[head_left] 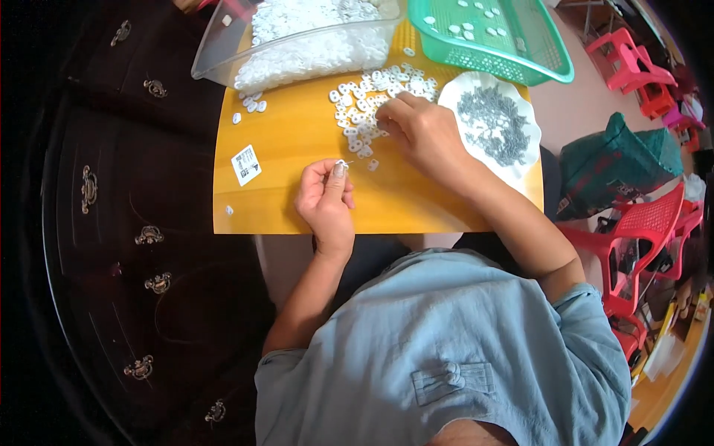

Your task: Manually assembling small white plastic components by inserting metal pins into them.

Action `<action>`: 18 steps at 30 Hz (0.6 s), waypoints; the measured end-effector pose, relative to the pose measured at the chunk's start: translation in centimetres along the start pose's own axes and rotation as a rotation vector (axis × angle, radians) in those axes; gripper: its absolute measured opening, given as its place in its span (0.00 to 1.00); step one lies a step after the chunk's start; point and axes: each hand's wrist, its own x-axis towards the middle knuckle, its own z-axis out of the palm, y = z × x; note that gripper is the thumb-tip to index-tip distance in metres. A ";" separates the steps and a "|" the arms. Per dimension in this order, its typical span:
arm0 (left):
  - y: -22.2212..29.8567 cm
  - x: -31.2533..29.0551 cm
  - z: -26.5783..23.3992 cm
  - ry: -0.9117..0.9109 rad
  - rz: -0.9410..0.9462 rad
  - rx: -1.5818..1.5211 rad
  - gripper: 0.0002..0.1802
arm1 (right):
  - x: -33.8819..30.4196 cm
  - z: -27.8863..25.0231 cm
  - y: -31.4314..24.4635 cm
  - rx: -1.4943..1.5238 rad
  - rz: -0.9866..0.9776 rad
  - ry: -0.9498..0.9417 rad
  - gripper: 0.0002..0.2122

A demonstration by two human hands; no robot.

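My left hand is closed near the front edge of the yellow table, pinching a small white plastic piece between thumb and fingers. A thin pin-like bit sticks out of that piece to the right. Over the right side of a loose pile of small white plastic pieces, my right hand is curled with its fingertips down at the pieces. Whether it grips one is hidden. One white piece lies apart between my hands. Beside my right hand stands a white scalloped plate holding many small grey slender parts.
A clear bin full of white pieces stands at the back left, a green basket with some pieces at the back right. A printed label lies on the yellow table. Dark drawers border the left; red chairs stand right.
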 end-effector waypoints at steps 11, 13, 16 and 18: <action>-1.0 0.0 -0.9 -0.107 0.127 0.078 0.03 | 10.1 7.2 0.9 -0.598 -0.230 -0.379 0.07; -1.7 0.1 -1.2 -0.135 0.140 0.114 0.02 | 10.4 7.4 1.8 -0.569 -0.231 -0.378 0.07; -1.3 -0.2 -1.0 -0.140 0.153 0.081 0.01 | 10.5 7.5 1.2 -0.536 -0.214 -0.408 0.07; -0.9 -0.5 -0.8 -0.139 0.166 0.062 0.01 | 10.4 7.5 0.9 -0.542 -0.195 -0.413 0.07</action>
